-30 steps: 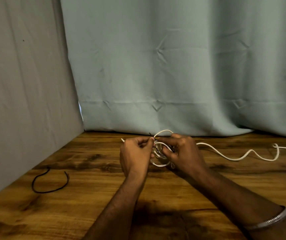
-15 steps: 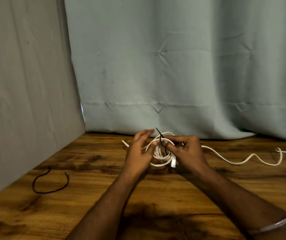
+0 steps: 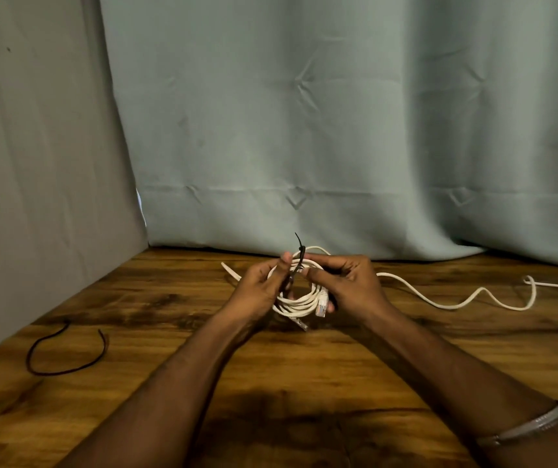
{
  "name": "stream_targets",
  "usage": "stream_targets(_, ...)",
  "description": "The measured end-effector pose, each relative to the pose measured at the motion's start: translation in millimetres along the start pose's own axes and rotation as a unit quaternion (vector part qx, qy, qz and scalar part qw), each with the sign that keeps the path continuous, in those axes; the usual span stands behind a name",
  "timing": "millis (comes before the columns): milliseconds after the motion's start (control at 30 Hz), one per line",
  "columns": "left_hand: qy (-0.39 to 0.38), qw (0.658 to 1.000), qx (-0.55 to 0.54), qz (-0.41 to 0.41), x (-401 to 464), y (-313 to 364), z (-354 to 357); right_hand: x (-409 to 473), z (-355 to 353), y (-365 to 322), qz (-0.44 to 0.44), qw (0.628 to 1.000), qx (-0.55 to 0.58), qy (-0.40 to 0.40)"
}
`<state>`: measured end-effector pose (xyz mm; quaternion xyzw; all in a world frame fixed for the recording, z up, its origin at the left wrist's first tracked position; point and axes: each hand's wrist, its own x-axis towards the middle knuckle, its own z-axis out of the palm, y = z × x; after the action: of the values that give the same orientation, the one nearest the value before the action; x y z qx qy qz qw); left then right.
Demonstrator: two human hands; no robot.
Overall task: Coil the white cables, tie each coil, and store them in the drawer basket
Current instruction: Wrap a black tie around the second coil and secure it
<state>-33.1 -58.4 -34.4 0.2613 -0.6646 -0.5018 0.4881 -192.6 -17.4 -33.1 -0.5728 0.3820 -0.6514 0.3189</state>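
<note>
Cable coil [image 3: 299,300], light and springy, sits pinched between left hand [image 3: 260,293] and right hand [image 3: 348,285]; best gripped beside the black tie [image 3: 296,265].

— What carries everything here?
— A dark-grained wooden worktop [image 3: 304,383].
— And lying on it?
— At nine o'clock, a thin black tie [image 3: 65,356] curled in an open loop; at three o'clock, a loose white cable [image 3: 456,304] snaking toward the edge.

No text, label, brand, number or sign can be read anywhere, near the fingers or beyond them.
</note>
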Motion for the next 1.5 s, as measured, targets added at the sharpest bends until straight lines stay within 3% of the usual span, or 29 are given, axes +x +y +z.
stream_targets(233,0.065,0.997,-0.038,0.034,2,-2,5,-3,5,-1,-0.011,1.000,0.007,-0.013)
stream_targets(700,0.101,0.986,-0.003,0.129,-1,6,12,-9,7,-6,-0.027,0.999,-0.018,-0.007)
stream_targets(1133,0.119,0.989,-0.065,0.061,2,-4,11,-8,6,-2,0.004,0.999,-0.004,-0.046)
stream_targets(1233,0.094,0.992,-0.073,0.049,1,-3,14,-5,2,-6,0.025,0.999,0.045,0.005)
stream_targets(1500,0.043,0.997,-0.037,0.057,-6,-4,20,2,-4,-24,0.000,0.996,0.006,0.092)
